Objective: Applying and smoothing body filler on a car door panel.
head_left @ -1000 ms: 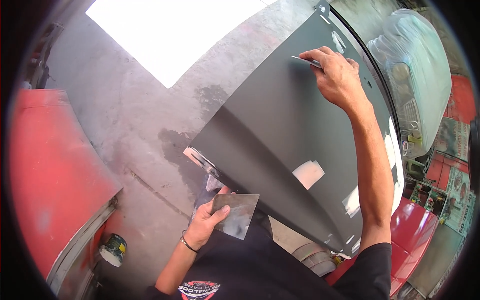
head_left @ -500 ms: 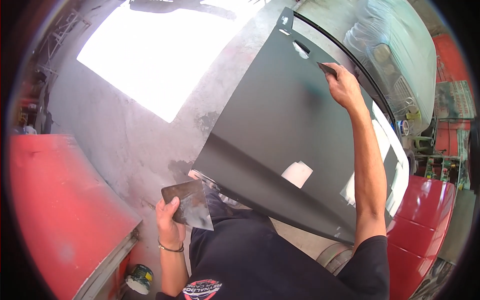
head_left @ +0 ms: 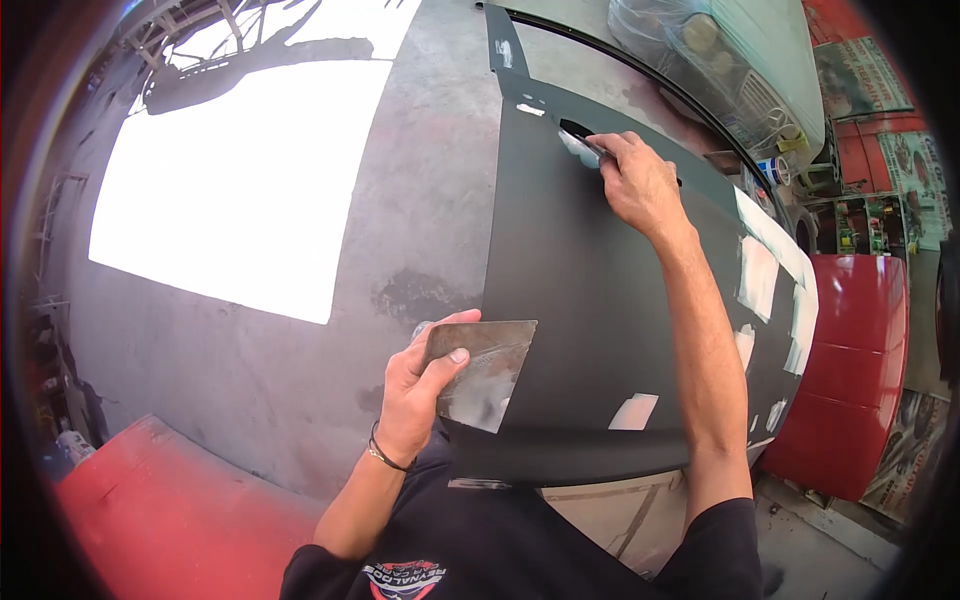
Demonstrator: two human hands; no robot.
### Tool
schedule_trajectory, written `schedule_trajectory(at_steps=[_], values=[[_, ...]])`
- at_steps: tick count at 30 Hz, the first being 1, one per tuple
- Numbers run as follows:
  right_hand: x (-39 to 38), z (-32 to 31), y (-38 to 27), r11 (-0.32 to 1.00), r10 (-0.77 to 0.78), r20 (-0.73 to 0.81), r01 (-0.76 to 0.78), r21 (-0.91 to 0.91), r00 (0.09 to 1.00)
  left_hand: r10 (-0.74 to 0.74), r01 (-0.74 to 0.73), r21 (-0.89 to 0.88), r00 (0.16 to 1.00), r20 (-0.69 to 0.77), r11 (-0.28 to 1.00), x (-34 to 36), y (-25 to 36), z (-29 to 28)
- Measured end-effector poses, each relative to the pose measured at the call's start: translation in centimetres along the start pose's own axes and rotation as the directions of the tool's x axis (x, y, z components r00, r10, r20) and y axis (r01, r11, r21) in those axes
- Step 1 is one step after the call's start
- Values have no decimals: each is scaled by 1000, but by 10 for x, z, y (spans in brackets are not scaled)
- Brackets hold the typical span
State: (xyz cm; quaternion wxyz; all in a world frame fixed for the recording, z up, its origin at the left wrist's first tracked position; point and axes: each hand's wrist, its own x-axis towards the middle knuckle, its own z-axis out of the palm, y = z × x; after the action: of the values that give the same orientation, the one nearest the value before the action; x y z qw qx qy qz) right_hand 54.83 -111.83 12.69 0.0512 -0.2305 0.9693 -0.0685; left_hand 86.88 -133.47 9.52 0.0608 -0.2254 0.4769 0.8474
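Observation:
A dark grey car door (head_left: 575, 270) lies in front of me, with pale filler patches (head_left: 759, 275) on its surface. My right hand (head_left: 645, 190) is closed on a small putty spreader (head_left: 597, 149), most of it hidden by the fingers. The spreader's edge is at a whitish smear (head_left: 578, 148) beside the dark handle recess (head_left: 575, 127); contact is hard to make out. Over the door's near left corner, my left hand (head_left: 412, 390) grips a flat metal plate (head_left: 490, 375) with its thumb on top. Greyish-white residue marks the plate's lower part.
Beyond the door's black window frame (head_left: 640, 72) stands a vehicle under plastic sheeting (head_left: 680, 35). A dark red panel (head_left: 845, 370) is at the right, a lighter red panel (head_left: 190, 510) at the lower left. Bright sunlight falls on the concrete floor (head_left: 425, 200).
My right hand has moved the spreader up to the smear by the handle recess. My left hand has raised the plate closer to the door. The view has turned and shifted.

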Motion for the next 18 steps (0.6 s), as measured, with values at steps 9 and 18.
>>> schedule_trajectory(at_steps=[9, 18], values=[[-9, 28, -43, 979, -2, -157, -30, -200, 988, -201, 237, -167, 957, 207, 957, 11, 11, -23], [3, 19, -46, 973, 167, -131, -184, -137, 977, -264, 332, -157, 902, 342, 930, 17, 15, -41]])
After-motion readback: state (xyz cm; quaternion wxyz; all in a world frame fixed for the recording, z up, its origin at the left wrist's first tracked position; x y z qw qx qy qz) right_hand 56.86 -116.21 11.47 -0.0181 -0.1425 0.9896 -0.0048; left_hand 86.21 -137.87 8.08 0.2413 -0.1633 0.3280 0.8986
